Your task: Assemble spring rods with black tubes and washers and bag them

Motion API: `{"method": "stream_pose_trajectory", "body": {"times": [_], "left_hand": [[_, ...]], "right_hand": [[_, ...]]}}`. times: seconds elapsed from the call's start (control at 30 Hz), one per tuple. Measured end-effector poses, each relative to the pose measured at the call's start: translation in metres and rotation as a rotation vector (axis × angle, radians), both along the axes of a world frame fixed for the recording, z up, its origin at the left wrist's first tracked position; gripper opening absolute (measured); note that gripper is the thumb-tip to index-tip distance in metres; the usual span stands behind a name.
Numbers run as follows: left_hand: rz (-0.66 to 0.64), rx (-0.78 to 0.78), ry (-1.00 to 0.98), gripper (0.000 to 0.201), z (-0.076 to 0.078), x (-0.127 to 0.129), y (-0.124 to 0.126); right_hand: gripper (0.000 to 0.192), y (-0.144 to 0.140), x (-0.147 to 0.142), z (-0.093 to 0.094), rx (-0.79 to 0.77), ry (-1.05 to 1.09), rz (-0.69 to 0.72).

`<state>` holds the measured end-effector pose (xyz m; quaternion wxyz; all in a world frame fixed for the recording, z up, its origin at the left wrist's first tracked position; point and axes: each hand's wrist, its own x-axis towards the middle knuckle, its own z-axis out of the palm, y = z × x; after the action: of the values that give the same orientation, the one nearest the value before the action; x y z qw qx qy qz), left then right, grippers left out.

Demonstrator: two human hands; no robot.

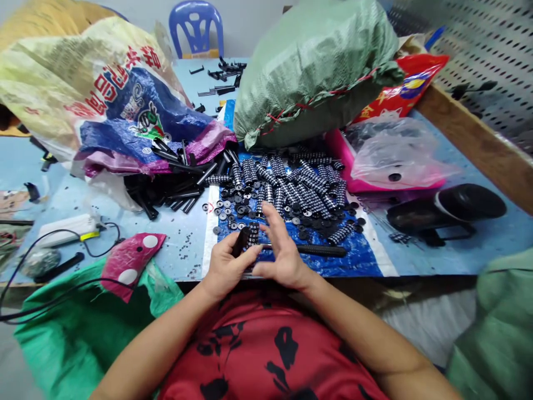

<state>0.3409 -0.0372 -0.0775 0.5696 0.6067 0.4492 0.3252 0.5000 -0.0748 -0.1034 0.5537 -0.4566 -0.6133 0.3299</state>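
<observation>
My left hand grips a short black tube together with a stack of black-and-white washers. My right hand is beside it, fingers partly spread, touching the stack and a long thin black rod that lies across the blue sheet. Just beyond my hands lie loose black washers and several finished washer stacks.
A pile of black tubes spills from a printed woven sack at the left. A green sack sits behind the stacks. A pink tray with clear bags, a black device, a white adapter with cable and a blue chair surround.
</observation>
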Motion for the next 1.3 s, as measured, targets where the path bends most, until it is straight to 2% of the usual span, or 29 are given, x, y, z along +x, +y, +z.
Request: {"method": "stream_pose_trajectory", "body": {"times": [0.03, 0.1, 0.2, 0.3, 0.4, 0.47, 0.63, 0.77, 0.83, 0.9, 0.93, 1.03, 1.1, 1.13, 1.2, 1.3], "left_hand": [[-0.004, -0.035, -0.005, 0.033, 0.0, -0.004, 0.0], [-0.013, -0.062, -0.011, 0.035, -0.001, -0.011, -0.001], [-0.006, -0.09, -0.025, 0.046, -0.003, -0.013, -0.004], [0.078, -0.098, -0.052, 0.06, -0.003, -0.008, -0.008], [0.133, -0.034, -0.095, 0.057, 0.0, -0.003, -0.012], [0.119, -0.07, -0.168, 0.051, -0.001, -0.003, -0.014], [0.032, -0.376, -0.375, 0.04, -0.006, -0.012, -0.011], [0.01, -0.596, -0.432, 0.049, -0.003, -0.015, -0.009], [0.012, -0.635, -0.418, 0.053, -0.006, -0.018, -0.008], [0.025, -0.505, -0.329, 0.052, -0.012, -0.026, -0.003], [0.03, -0.37, -0.25, 0.048, -0.016, -0.033, 0.0], [-0.007, 0.132, 0.123, 0.034, -0.025, -0.057, 0.014], [-0.083, 0.344, 0.406, 0.028, -0.025, -0.069, 0.026], [-0.131, 0.376, 0.525, 0.027, -0.023, -0.072, 0.031], [-0.218, 0.333, 0.677, 0.028, -0.019, -0.074, 0.041], [-0.282, 0.214, 0.738, 0.033, -0.016, -0.069, 0.051]], "right_hand": [[0.114, -0.003, 0.006, -0.001, 0.114, -0.175, 0.023], [0.113, -0.007, 0.015, -0.001, 0.272, -0.389, 0.052], [0.1, -0.01, 0.016, 0.0, 0.364, -0.434, 0.001], [0.106, -0.013, 0.01, 0.002, 0.411, -0.471, -0.041], [0.103, -0.016, 0.004, 0.002, 0.495, -0.519, -0.052], [0.1, -0.016, 0.002, 0.002, 0.543, -0.541, -0.082], [0.101, -0.016, 0.004, 0.001, 0.542, -0.588, -0.082], [0.102, -0.017, 0.005, -0.001, 0.477, -0.571, -0.039], [0.108, -0.02, 0.01, -0.004, 0.427, -0.57, -0.005], [0.104, -0.026, 0.021, -0.011, 0.383, -0.622, -0.036], [0.093, -0.031, 0.028, -0.015, 0.354, -0.683, -0.094], [0.038, -0.045, 0.051, -0.029, 0.217, -0.951, -0.324], [0.018, -0.051, 0.059, -0.034, 0.158, -1.075, -0.381], [0.014, -0.053, 0.059, -0.033, 0.156, -1.089, -0.383], [0.012, -0.054, 0.053, -0.025, 0.197, -1.027, -0.373], [0.015, -0.048, 0.036, -0.006, 0.29, -0.804, -0.358]]}}
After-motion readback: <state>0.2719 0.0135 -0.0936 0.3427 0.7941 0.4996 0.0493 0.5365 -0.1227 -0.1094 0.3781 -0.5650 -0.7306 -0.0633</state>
